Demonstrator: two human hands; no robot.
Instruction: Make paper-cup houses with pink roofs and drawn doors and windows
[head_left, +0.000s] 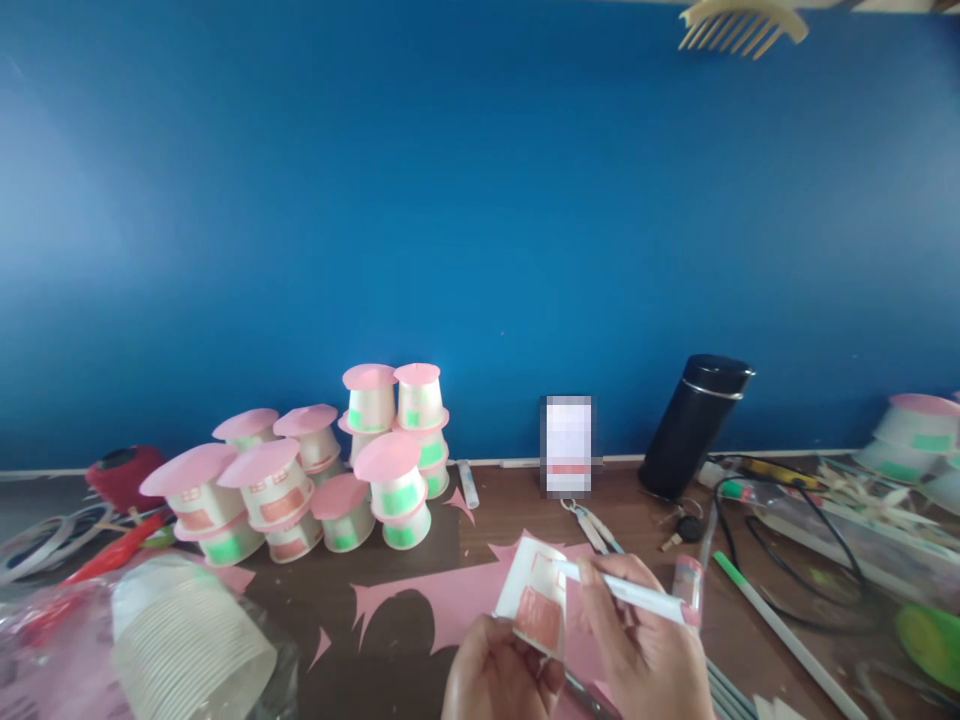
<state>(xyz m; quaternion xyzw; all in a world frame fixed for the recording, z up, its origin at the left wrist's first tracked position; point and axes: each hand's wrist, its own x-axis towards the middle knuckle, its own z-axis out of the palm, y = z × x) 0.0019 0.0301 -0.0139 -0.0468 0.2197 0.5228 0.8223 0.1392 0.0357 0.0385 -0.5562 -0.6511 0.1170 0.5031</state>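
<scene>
My left hand grips a small white paper cup near its lower end. On the cup's side is a filled red patch, with a thin red outline above it. In my right hand is a white marker pen, its tip at the cup's upper side. Beneath both hands lies a cut sheet of pink paper with round pieces taken out. To the left stand several stacked cups with pink paper discs on top and green or red patches.
At left, nested paper cups lie in a clear bag beside red-handled scissors. Toward the wall are a blurred upright card, a black flask leaning over and keys. A green-ended white pen and a dark cable lie right.
</scene>
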